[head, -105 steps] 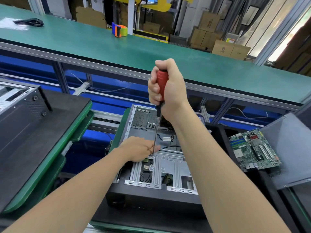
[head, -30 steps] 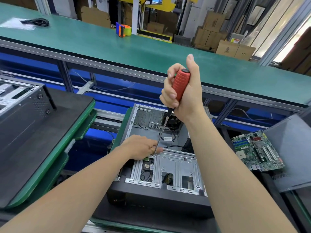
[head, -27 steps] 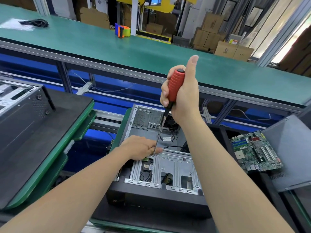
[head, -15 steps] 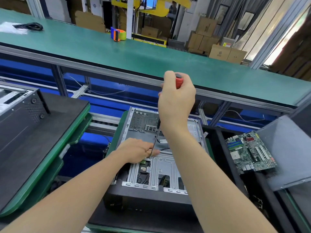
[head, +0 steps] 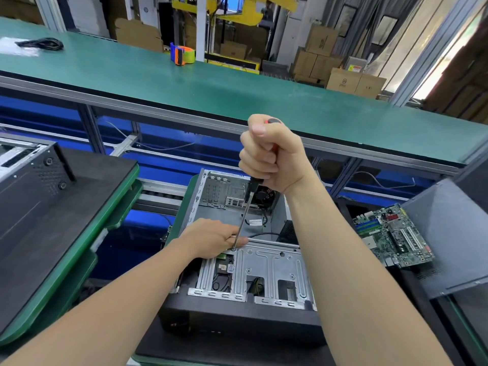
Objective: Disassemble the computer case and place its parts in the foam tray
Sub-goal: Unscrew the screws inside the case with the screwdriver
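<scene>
1. Right hand: closed in a tight fist round the screwdriver handle. Only the rounded red-and-black cap shows above the thumb.
2. Screwdriver: thin bright steel shaft with a black collar. It slants down and left from the fist, and its tip stands on the near-left corner of the drive bracket.
3. Left hand: below the fist, lying flat on the bracket edge. Its fingers are nearly straight and touch the shaft just above the tip.
4. Computer case: directly beneath the grip, lying on its side with the side open. Matte black front, grey sheet-steel interior, perforated rear plate beyond the fist.
5. Drive bracket: stamped silver metal, ribbed, with rectangular cut-outs.
6. Motherboard: right of the grip and lower, a green board dense with slots, lying tilted beside a dark grey panel.
7. Black slab: left of the grip, matte and grainy, on a green-edged pallet.
8. Green bench: beyond the fist, smooth mat with an aluminium rail, bearing an orange tape dispenser.
</scene>
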